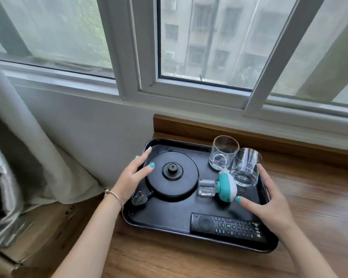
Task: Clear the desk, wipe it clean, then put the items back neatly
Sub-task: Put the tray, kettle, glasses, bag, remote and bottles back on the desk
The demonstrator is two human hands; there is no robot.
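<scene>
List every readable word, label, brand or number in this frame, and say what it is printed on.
Remote control: white Chinese characters at its right end, too blurred to read with confidence; the button markings are too small to read.
Cardboard box at lower left: small dark marks, illegible.
No text shows on the black tray, kettle base or the glasses.

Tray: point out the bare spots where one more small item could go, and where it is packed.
Bare tray floor lies between the kettle base and the remote, left of the remote. The right rear is crowded: two glasses and a teal-and-white device sit close together.
</scene>
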